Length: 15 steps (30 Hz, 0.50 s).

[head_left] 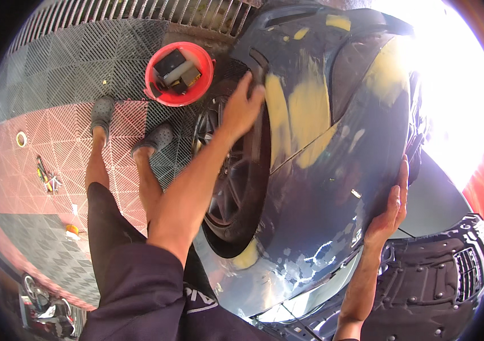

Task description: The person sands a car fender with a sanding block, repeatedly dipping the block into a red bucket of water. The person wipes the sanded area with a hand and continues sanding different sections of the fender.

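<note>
Biggest thing in view: a dark blue car fender panel with yellow patches of body filler, filling the middle, curving over a dark alloy wheel with its black tyre. To the lower right, a black plastic engine-bay cover with a ribbed grille. Underfoot, a floor of red and grey plastic grid tiles, grey at the top and lower left, red between.

Left hand up at the wheel arch, fingers spread flat and pressed against the panel's edge just above the tyre, nothing grasped. Right hand on the opposite edge of the panel, palm against it, fingers laid up along the rim. Panel braced between both.

Above the wheel, a round red plastic bucket on the grey tiles, holding dark blocks and a pale one. Two feet in grey perforated clogs planted on the tiles left of the wheel. Far left, a small roll of tape lying flat on red tile, with small hand tools below it.
</note>
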### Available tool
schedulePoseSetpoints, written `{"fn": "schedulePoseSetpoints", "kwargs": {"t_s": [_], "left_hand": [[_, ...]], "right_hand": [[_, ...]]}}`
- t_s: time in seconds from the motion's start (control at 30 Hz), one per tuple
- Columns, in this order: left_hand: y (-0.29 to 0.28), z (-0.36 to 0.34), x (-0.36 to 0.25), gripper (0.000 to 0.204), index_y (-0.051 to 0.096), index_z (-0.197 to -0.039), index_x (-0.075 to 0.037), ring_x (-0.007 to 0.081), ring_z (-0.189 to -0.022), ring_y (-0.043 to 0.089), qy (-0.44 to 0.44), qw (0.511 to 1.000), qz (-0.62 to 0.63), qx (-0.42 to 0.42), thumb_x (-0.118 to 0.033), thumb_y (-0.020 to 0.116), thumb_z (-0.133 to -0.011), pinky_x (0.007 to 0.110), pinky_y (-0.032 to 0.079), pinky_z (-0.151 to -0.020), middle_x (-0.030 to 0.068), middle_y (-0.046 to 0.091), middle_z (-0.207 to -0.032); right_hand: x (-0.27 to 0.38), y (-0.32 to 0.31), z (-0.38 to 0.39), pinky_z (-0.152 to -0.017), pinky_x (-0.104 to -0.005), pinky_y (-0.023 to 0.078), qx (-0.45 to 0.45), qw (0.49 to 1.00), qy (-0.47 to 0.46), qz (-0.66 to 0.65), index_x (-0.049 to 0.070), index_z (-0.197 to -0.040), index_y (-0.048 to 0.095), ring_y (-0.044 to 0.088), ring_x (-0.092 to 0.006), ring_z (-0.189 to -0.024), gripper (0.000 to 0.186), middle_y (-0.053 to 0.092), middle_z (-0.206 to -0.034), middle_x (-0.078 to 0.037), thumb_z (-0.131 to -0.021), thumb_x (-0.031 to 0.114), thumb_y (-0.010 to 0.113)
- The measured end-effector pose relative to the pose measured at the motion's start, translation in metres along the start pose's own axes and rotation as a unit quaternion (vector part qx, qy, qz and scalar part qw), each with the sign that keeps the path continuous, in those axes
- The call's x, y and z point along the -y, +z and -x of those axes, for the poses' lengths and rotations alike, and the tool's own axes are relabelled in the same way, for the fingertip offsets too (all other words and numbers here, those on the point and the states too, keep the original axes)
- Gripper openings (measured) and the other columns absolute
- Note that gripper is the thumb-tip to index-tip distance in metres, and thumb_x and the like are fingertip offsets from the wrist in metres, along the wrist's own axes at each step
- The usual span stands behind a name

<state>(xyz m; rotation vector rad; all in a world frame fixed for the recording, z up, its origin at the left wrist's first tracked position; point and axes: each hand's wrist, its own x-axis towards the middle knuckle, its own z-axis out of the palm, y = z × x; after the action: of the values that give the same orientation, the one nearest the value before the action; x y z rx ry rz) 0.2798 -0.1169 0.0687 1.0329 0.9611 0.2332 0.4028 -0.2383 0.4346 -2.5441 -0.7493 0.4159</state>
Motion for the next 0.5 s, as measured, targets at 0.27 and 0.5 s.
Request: {"fn": "schedulePoseSetpoints", "kwargs": {"t_s": [0.27,0.5], "left_hand": [[-0.006,-0.011,-0.009,0.076,0.039,-0.171,-0.002,0.044,-0.154,0.053,-0.008,1.0,-0.002,0.0,-0.046,0.058,-0.112,0.047,0.04,-0.128,0.0307,0.052,-0.167],[0.016,0.063,-0.034,0.075,0.037,-0.173,-0.002,0.0409,-0.154,0.053,0.03,0.999,0.001,0.044,-0.038,0.061,-0.112,0.046,0.041,-0.126,0.0307,0.054,-0.165]], "right_hand": [[-0.002,0.003,-0.004,-0.127,-0.0426,0.039,0.003,0.999,-0.031,-0.025,-0.01,-0.171,0.036,0.052,-0.0294,-0.153,0.065,0.048,-0.173,-0.022,-0.12,0.03,0.043],[-0.005,-0.005,0.005,-0.133,-0.0474,0.031,-0.011,1.0,-0.008,-0.011,-0.01,-0.169,0.041,0.044,-0.0327,-0.161,0.066,0.046,-0.175,-0.023,-0.119,0.032,0.041]]}}
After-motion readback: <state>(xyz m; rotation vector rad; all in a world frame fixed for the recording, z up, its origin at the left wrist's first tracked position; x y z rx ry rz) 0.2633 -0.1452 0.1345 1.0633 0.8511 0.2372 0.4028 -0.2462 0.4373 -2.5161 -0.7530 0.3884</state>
